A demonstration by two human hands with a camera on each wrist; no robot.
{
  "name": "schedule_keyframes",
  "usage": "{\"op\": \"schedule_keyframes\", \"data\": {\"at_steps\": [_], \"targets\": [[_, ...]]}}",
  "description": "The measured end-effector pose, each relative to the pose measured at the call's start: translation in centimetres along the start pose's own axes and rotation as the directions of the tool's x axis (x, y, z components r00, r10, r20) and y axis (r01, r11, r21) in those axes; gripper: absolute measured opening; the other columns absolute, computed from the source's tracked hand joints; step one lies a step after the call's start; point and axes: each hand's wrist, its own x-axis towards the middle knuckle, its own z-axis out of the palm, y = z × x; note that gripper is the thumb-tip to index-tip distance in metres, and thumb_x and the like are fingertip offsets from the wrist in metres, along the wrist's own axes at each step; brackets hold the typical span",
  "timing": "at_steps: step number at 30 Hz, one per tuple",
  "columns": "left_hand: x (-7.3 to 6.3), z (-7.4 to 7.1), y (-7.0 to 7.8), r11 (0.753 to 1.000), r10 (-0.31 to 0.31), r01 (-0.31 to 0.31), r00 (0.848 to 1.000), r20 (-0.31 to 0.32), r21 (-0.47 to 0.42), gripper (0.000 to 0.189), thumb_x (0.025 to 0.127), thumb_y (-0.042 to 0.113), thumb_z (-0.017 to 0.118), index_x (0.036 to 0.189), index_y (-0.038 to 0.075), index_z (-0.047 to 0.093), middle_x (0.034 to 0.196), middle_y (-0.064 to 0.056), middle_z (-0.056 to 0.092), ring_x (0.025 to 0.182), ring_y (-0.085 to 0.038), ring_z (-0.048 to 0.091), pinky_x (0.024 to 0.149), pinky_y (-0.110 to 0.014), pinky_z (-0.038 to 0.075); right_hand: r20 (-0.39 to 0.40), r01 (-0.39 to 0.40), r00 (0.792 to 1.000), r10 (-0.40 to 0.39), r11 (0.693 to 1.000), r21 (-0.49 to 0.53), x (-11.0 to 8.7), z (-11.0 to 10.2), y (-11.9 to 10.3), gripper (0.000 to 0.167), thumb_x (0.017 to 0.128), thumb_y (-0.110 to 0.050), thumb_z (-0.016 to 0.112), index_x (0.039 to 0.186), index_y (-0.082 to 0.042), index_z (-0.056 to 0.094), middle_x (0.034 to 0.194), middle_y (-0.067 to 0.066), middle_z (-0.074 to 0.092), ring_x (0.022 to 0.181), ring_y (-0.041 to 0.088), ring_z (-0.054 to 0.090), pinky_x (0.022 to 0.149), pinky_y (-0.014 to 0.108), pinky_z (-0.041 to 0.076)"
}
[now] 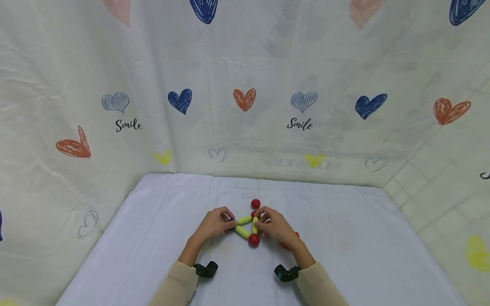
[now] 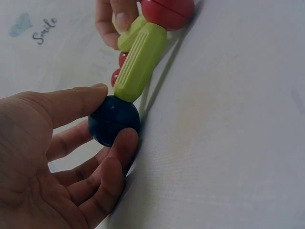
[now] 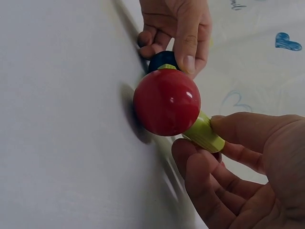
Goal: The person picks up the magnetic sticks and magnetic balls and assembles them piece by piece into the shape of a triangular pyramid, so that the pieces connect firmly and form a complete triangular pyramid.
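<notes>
Yellow-green rods and balls form a triangle on the white cloth. At its left corner my left hand (image 1: pixel 216 223) pinches a dark blue ball (image 2: pixel 113 120) between thumb and fingers. One rod (image 2: pixel 141 62) runs from that ball to a large red ball (image 3: pixel 167 102) at the near corner. My right hand (image 1: pixel 273 224) pinches the right-side rod (image 3: pixel 205 133) between thumb and fingers. Another rod (image 1: pixel 244 220) forms the far side, reaching toward a red ball (image 1: pixel 253 214) partly hidden by the right fingers.
A loose red ball (image 1: pixel 255 204) lies just beyond the triangle. More red pieces (image 1: pixel 284 245) show partly behind my right wrist. The white-covered table (image 1: pixel 344 238) backs onto a hanging cloth (image 1: pixel 245 55) printed with hearts.
</notes>
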Motion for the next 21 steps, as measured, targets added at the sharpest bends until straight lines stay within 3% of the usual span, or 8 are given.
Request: {"op": "schedule_keyframes", "data": {"at_steps": [11, 21], "targets": [[-0.17, -0.01, 0.11, 1.0, 0.007, -0.007, 1.0, -0.006, 0.019, 0.021, 0.092, 0.032, 0.077, 0.103, 0.017, 0.067, 0.087, -0.001, 0.066, 0.069, -0.014, 0.064, 0.065, -0.029, 0.047, -0.001, -0.076, 0.997, 0.076, 0.997, -0.031, -0.1, 0.3, -0.02, 0.026, 0.092, -0.022, 0.075, 0.111, -0.014, 0.059, 0.094, 0.005, 0.067, 0.075, 0.017, 0.065, 0.066, 0.03, 0.054], [-0.18, -0.02, 0.11, 1.0, 0.005, -0.005, 1.0, -0.002, 0.012, 0.02, 0.092, 0.031, 0.076, 0.103, 0.017, 0.067, 0.086, -0.001, 0.067, 0.069, -0.014, 0.065, 0.065, -0.03, 0.047, 0.012, -0.082, 0.997, 0.082, 0.996, -0.024, -0.16, 0.27, 0.01, 0.027, 0.092, -0.022, 0.075, 0.111, -0.013, 0.059, 0.096, 0.005, 0.066, 0.075, 0.017, 0.065, 0.064, 0.03, 0.053]]}}
